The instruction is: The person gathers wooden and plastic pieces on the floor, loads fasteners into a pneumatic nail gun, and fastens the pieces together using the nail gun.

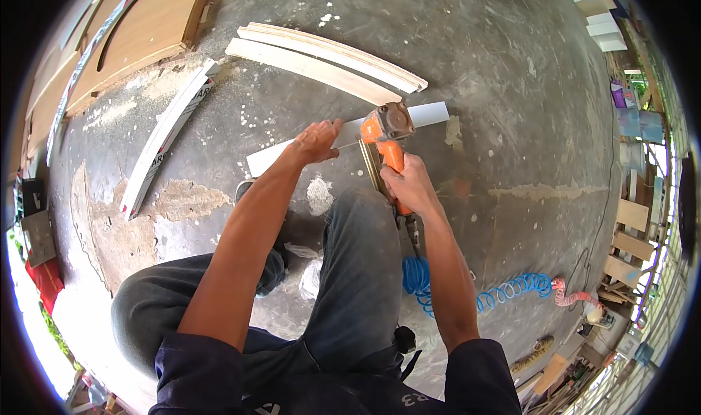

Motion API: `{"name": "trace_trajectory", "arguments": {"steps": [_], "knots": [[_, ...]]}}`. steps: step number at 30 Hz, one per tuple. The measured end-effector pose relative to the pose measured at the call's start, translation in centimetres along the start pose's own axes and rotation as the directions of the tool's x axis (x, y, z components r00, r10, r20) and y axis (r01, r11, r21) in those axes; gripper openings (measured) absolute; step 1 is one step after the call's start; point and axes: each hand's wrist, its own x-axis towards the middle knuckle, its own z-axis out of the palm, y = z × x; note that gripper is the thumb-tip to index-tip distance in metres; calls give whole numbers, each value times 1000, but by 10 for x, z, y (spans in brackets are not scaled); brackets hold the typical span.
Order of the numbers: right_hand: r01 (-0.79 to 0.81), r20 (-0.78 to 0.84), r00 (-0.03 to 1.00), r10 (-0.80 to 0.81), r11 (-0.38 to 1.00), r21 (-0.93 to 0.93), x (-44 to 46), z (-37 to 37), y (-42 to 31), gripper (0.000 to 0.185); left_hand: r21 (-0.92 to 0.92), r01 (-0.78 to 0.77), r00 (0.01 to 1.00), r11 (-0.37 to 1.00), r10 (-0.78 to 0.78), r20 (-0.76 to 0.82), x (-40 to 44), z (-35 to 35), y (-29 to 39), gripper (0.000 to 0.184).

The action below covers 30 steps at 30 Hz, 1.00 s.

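So the right hand (410, 185) has its grip wrapped round the handle of an orange nail gun (374, 129), head over a white board (352, 132) lying at 12 o'clock on the concrete floor (526, 137). Left hand (314, 141) is on that board toward 11; can't tell if its grip is actually closed on it. Pale wood strips (310, 63) sit further out at 12, blue coiled hose (415, 275) around 4 to 5.

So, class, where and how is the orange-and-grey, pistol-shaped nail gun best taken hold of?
Probably round its slim orange handle, from the right, as the right hand does: the handle extends from the bulky head, with the brass-coloured metal magazine on its left.
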Motion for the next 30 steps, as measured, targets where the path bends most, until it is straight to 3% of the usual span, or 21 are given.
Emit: {"name": "trace_trajectory", "arguments": {"steps": [4,6,10,15,16,18,21,24,30], "knots": [[-63,16,998,62,996,60,-4,0,-4,8,-3,97,994,995,-96,49,-4,-4,0,63],[-86,4,996,86,992,97,-13,-1,-14,10,-65,-43,994,997,36,-100,-17,8,-18,66],[-149,9,988,151,964,221,-19,-6,-10,16,30,13,993,999,-9,-119,-71,-8,-50,63],[-120,27,993,117,963,241,-23,-11,-8,24,144,151,984,978,-163,68,-108,-25,-70,62],[-132,34,991,127,967,219,-23,-11,-12,23,143,153,984,978,-164,66,-108,-24,-70,62],[-145,41,989,140,970,193,-23,-10,-14,22,200,19,999,980,-11,-38,-106,-17,-68,58],[-139,59,989,132,979,146,-18,-8,-16,19,184,84,995,979,-92,37,-89,-10,-60,63],[-151,64,987,144,982,116,-17,-6,-19,17,229,-24,997,973,39,-62,-70,6,-51,66],[-147,46,989,142,981,130,-15,-5,-19,13,246,10,1000,969,-12,8,-38,8,-29,68]]}}
